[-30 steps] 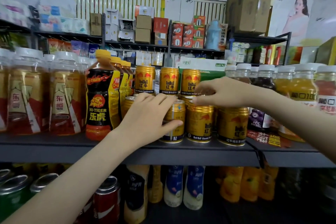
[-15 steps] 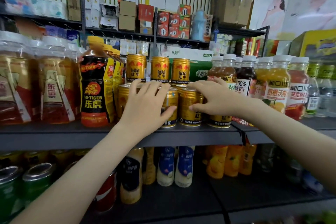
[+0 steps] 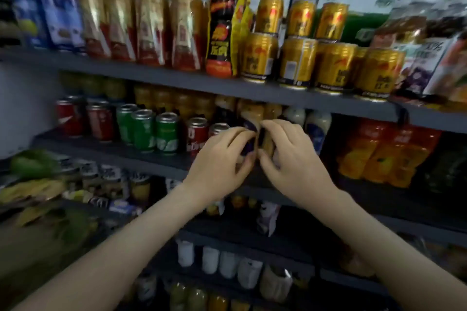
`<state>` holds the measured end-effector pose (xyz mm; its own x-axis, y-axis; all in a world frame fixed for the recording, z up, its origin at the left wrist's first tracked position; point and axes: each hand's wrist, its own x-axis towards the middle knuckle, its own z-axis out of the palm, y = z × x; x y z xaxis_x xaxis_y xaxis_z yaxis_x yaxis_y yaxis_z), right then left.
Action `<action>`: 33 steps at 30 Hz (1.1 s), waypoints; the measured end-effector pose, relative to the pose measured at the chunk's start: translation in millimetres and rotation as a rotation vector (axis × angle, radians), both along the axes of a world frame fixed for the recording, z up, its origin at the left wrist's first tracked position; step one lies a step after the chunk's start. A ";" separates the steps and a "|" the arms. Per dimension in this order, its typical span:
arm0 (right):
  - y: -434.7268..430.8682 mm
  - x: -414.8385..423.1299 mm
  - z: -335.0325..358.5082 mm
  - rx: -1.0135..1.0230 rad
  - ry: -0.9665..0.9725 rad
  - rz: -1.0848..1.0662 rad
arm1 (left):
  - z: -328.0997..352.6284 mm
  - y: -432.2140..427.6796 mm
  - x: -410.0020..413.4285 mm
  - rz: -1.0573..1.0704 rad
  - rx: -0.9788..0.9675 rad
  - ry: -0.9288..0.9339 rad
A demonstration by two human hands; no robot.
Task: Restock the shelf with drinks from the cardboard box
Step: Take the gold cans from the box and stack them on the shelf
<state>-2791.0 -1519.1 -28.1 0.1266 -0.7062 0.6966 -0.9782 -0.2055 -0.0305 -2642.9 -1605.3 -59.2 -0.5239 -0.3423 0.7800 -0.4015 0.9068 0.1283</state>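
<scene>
Upper shelf (image 3: pixel 151 76): gold cans (image 3: pixel 298 63) in 2 tiers, apparently stocked.
Middle shelf (image 3: pixel 113 151): left hand (image 3: pixel 219 161) curled round dark-labelled bottle (image 3: pixel 247 150); right hand (image 3: pixel 295 161) curled round adjoining tan bottle (image 3: pixel 267 144); placement unfinished.
Cardboard box: not visible; remainder unknown.

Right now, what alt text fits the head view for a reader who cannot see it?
A person's left grip and right grip curl round beige bottles on a shop shelf, beside red and green cans. Gold cans stand stacked on the shelf above; the picture is blurred.
</scene>
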 end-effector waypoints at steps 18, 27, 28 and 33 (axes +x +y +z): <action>-50.6 349.7 -224.0 0.804 0.146 0.717 | -252.0 118.1 394.8 0.904 1.070 -0.339; -136.7 536.5 -299.7 1.085 0.211 0.702 | -292.8 97.8 586.7 1.067 1.329 -0.315; -144.7 549.9 -305.9 1.126 0.194 0.691 | -294.8 92.4 603.0 1.078 1.345 -0.316; -190.8 591.1 -338.3 1.271 0.166 0.646 | -310.2 56.5 662.1 1.114 1.451 -0.318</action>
<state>-2199.9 -1709.9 -366.5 0.6751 -0.6156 -0.4064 -0.7362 -0.5274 -0.4241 -1980.8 -1548.8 -369.3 0.3338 -0.8155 -0.4729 -0.8226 -0.4969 0.2763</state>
